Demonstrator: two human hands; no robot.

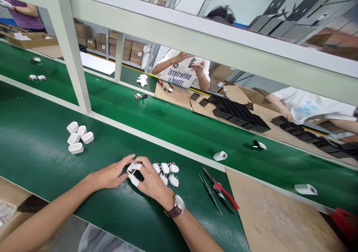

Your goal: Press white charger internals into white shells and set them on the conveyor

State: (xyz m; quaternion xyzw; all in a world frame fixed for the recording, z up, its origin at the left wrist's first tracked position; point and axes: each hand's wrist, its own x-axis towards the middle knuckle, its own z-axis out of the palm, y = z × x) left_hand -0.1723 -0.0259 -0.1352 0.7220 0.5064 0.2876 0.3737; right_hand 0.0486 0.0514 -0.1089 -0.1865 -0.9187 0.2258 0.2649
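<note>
Close to the front of the green bench, both my hands meet around a small white plastic housing [131,169] with dark parts and bits of metal inside. My left hand [112,174] closes on its left side, thumb and fingers curved. White finger covers sit on the thumb and a finger of my right hand [152,181], which pinches the housing from the right. Just beyond that hand lie several white oval pieces with small electronic parts [173,180], partly hidden by it. Several hollow white housings [76,148] stand grouped to the left.
Tweezers [210,194] and red-handled pliers [220,192] lie right of my hands, beside a brown board [279,211]. A green conveyor belt [167,123] carries white housings [220,156] and small assemblies. A pale frame post [69,54] rises at left. Co-workers sit across, near black trays [237,112].
</note>
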